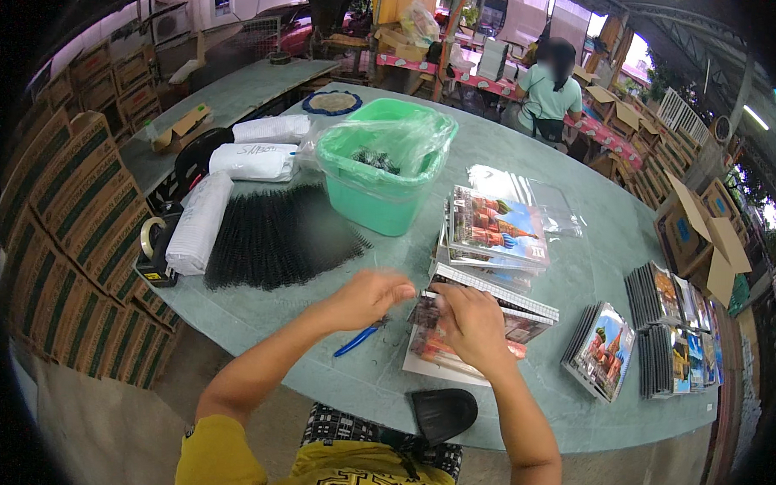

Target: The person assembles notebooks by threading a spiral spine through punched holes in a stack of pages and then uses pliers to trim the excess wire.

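Holding notebook (454, 317), green tub (376, 204) behind

One green tub (381, 187) stands on the worktop (593, 250). Three white wrapped bundles (254, 161) lie beside one spread of black binding coils (277, 234), too many to count. One tape dispenser (154, 250), one blue pen (356, 339) and one black sandal (442, 413). Notebooks (495, 229) form five stacks. Two hands: left hand (371, 295), right hand (473, 324). One other person (549, 92).
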The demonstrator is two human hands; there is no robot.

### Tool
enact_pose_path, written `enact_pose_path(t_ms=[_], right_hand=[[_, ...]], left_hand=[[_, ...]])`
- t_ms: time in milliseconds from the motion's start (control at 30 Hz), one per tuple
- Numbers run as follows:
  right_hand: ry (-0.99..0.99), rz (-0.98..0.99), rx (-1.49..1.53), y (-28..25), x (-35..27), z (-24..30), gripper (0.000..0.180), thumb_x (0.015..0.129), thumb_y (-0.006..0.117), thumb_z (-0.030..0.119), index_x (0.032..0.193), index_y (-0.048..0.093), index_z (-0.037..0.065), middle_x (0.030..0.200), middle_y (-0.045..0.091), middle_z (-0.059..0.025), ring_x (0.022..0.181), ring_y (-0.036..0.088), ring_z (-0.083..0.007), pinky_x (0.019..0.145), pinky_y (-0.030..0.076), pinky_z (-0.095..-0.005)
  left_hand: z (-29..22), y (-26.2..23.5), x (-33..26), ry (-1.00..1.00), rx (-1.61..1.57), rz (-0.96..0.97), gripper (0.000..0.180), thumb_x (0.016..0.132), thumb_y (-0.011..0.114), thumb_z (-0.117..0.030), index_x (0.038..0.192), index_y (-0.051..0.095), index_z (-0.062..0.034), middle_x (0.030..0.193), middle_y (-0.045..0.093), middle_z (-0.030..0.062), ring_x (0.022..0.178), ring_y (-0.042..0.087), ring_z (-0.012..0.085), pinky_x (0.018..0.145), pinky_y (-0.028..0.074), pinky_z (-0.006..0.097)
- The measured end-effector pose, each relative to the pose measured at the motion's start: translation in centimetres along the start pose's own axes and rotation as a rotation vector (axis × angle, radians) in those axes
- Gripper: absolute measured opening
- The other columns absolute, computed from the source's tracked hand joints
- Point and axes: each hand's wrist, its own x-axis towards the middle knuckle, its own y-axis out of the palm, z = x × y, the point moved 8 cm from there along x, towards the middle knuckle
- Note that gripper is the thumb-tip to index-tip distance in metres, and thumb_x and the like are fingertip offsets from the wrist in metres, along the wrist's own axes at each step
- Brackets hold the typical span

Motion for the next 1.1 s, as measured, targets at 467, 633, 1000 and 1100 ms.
enact_pose_path(t_ms=[467,633,1000,1100], right_hand=[[0.076,-0.109,-0.051,0.4,0.3,-0.1,0.018,0.081,0.065,0.02,0.094,0.062,0.009,0.085,0.065,-0.0075,0.078,0.059,-0.0277,0.067,0.04,-0.0381],[0.093,-0.221,0.05,-0.2,0.2,-0.3,0.015,0.083,0.062,0.021,0.091,0.064,0.009,0.085,0.064,-0.0074,0.077,0.059,-0.0266,0.066,0.04,-0.0373],[0.119,-0.174,0.106,-0.1,0.5,-1.1,0.016,0.081,0.064,0.02,0.092,0.062,0.008,0.084,0.064,-0.009,0.072,0.06,-0.0277,0.065,0.042,-0.0386],[0.044,-0.131,-0.017,0.6,0.3,-0.8,0.024,0.078,0.067,0.021,0.095,0.058,0.007,0.089,0.063,-0.01,0.078,0.06,-0.029,0.067,0.043,-0.0393]], left_hand=[[-22.9,-2.0,-10.2,1.041,-0.698,-0.017,0.02,0.086,0.056,-0.022,0.097,0.061,-0.0063,0.096,0.057,0.01,0.096,0.054,0.0281,0.08,0.044,0.04],[-12.0,6.0,-7.9,0.434,-0.131,0.396,0.032,0.088,0.053,-0.021,0.117,0.052,-0.0065,0.098,0.058,0.0153,0.093,0.055,0.0325,0.083,0.043,0.044],[4.8,6.5,-8.0,-0.1,0.512,0.359,0.066,0.069,0.057,-0.004,0.132,0.039,-0.0112,0.12,0.046,0.0191,0.105,0.046,0.0386,0.094,0.036,0.046],[1.5,5.1,-7.5,0.033,0.478,0.262,0.064,0.07,0.058,-0.005,0.131,0.039,-0.0105,0.121,0.045,0.0182,0.106,0.045,0.0387,0.092,0.036,0.046]])
